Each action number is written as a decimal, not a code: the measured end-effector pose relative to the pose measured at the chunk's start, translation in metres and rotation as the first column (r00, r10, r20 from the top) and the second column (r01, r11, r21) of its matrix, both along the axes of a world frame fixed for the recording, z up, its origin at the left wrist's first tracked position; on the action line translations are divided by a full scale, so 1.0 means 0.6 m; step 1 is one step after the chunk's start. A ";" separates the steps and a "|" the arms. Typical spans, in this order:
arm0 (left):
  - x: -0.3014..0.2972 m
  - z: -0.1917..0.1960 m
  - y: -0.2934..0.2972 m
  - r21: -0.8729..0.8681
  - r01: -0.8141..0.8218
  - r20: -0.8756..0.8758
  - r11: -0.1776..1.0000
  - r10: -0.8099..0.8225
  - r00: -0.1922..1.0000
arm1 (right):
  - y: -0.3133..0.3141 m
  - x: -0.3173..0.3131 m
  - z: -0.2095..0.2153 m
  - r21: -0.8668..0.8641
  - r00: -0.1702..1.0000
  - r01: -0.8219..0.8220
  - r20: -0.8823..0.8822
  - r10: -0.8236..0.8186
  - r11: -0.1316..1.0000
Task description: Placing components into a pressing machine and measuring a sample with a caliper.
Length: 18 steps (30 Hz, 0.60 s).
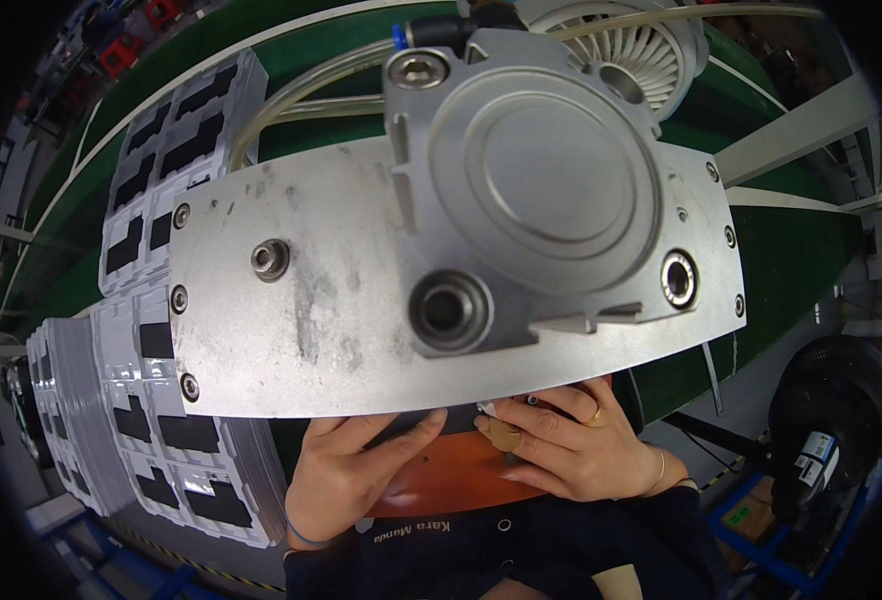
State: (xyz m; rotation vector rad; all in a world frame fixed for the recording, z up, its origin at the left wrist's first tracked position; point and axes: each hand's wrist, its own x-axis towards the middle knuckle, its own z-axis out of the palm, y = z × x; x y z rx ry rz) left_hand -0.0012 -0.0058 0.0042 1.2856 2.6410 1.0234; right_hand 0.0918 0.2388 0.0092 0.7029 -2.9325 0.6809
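Below the front edge of a large metal plate (351, 350), my left hand (356, 470) has its thumb bent toward its fingers beside a dark piece (408, 424). The plate hides the fingertips and most of that piece. My right hand (586, 450), with a ring and a bracelet, is closed with bent fingers around a small tan piece (502, 434). What kind of piece it is does not show. Both hands are over a glossy orange surface (431, 475).
A round grey metal pneumatic cylinder (551, 190) with clear hoses (311, 90) sits on the plate, blocking the middle. White trays with black parts (176, 150) are stacked at left on a green work surface (791, 240). A black fan-like device (826, 420) stands at right.
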 end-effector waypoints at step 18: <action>0.007 -0.011 0.001 0.096 -0.008 -0.062 0.995 0.014 0.998 | 0.026 0.029 -0.020 -0.592 0.916 0.281 -0.070 -0.395 0.756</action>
